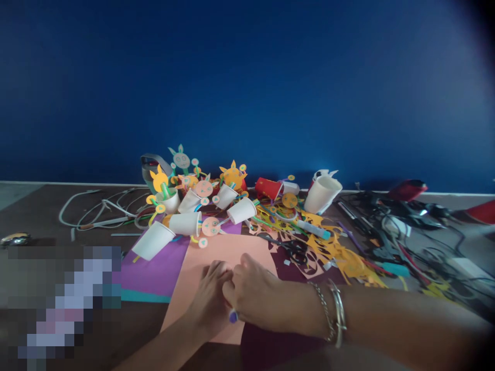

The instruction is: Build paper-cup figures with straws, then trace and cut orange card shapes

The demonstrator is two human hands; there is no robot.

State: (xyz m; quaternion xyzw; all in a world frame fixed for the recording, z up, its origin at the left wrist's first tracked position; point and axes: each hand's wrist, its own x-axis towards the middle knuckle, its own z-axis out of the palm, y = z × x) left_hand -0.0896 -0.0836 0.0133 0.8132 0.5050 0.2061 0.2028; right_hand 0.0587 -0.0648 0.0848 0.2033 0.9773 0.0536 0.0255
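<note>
My left hand (214, 293) and my right hand (253, 293) meet over a peach paper sheet (195, 263), knuckles up. Both have curled fingers pressed together at the fingertips. A small purple end of something (233, 316) pokes out below my right hand; the rest of it is hidden, so I cannot make out its kind or which hand grips it. Under the peach sheet lie a purple sheet (160, 273) and a dark maroon sheet (278, 345). Just beyond the hands, a round peach paper animal face (211, 226) lies near a tipped white paper cup (153, 240).
Several white cups with paper animal figures crowd the back, beside a red cup (268, 188) and a white container (323, 195). Yellow paper scraps (348, 257), a glue stick (314, 229) and black-handled scissors (296, 251) lie right of centre. Cables (417, 247) tangle at far right.
</note>
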